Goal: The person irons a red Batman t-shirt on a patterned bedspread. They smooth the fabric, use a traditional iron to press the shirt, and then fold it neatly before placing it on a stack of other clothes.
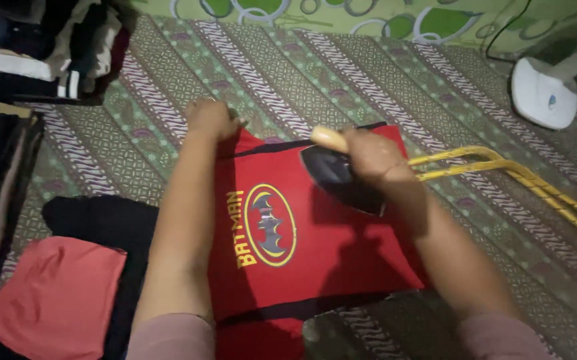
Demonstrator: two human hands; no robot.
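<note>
Your right hand point(376, 155) is closed around the pale handle point(329, 139) of a dark iron point(339, 179), and the iron rests flat on the upper part of a red shirt point(342, 247). A yellow cord point(515, 179) runs from the iron to the right. Your left hand point(210, 119) is curled and presses on the top left corner of the shirt; it grasps nothing separate. The shirt lies spread on a patterned green cloth point(395, 87), with a yellow and black emblem point(270, 225) between your arms. Near your left arm lie a black garment point(102, 220) and a folded pink garment point(58, 293). A white fan base point(543, 93) stands at the far right.
</note>
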